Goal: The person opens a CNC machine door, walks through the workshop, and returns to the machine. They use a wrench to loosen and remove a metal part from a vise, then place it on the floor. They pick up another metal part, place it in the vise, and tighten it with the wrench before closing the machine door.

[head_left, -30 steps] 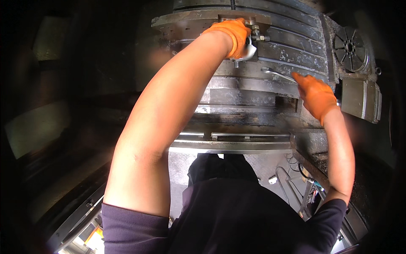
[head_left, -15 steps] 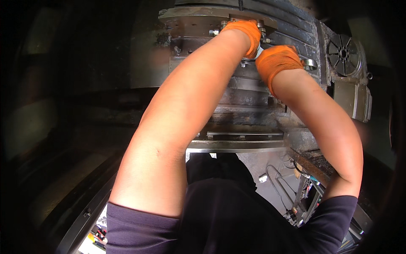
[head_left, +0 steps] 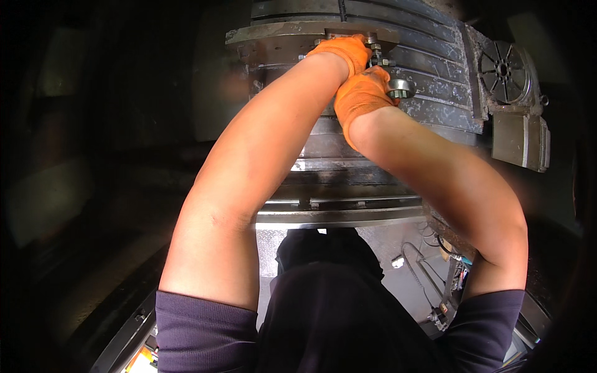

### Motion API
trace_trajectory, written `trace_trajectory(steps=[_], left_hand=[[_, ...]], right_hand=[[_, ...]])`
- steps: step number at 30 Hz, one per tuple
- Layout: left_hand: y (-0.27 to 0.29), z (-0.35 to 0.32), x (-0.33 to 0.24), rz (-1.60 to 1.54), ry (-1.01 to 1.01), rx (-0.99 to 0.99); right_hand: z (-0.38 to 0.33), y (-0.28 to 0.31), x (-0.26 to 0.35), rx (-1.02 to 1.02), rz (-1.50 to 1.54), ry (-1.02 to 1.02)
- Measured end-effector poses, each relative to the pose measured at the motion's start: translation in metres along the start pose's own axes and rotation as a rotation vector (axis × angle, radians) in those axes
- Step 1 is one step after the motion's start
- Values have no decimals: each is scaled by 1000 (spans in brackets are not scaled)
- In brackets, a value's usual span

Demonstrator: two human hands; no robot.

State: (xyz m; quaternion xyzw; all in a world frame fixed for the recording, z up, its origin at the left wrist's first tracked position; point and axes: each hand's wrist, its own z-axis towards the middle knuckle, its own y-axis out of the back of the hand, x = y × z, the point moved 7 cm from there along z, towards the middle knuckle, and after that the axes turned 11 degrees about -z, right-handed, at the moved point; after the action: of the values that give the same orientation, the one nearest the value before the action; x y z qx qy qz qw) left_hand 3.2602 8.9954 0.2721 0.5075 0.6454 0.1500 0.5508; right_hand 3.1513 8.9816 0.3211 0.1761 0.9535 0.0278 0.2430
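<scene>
Both hands wear orange knitted gloves. My right hand is closed around a steel wrench, whose ring end sticks out to the right of the fist. Just beyond it, my left hand is curled at a thick metal plate; its fingertips and whatever they grip are hidden. Bolts with nuts stand at the right of the left hand, and another bolt points sideways below them. My right fist sits close against the left wrist, covering the wrench's other end.
Under the plate lies a slotted machine table with long grooves. A round slotted handwheel or disc stands at its right end, above a metal box. A metal rail crosses in front of my body. A coiled cable hangs lower right.
My right hand and the wrench have swung left, toward the left wrist. More of the wrench's ring end shows. My left hand has shifted slightly left and down in the picture.
</scene>
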Motion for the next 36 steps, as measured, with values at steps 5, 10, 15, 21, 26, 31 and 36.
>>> trace_trajectory(steps=[5,10,15,21,26,31,36], left_hand=[[23,-51,-26,201,-132,92],[24,-58,-32,231,-194,43],[26,-59,-45,219,-195,80],[26,-51,-48,268,-150,129],[24,-51,-47,319,-291,41],[12,-42,-29,-22,-97,88],[3,-35,-8,-369,52,69]], right_hand=[[-43,-36,-25,-359,111,-63],[-18,-100,-42,-699,514,-138],[19,-140,-48,-845,701,-102],[28,-143,-53,-777,694,28],[36,-140,-52,-819,748,90],[55,-157,-49,-808,825,196],[63,-160,-45,-894,845,160]])
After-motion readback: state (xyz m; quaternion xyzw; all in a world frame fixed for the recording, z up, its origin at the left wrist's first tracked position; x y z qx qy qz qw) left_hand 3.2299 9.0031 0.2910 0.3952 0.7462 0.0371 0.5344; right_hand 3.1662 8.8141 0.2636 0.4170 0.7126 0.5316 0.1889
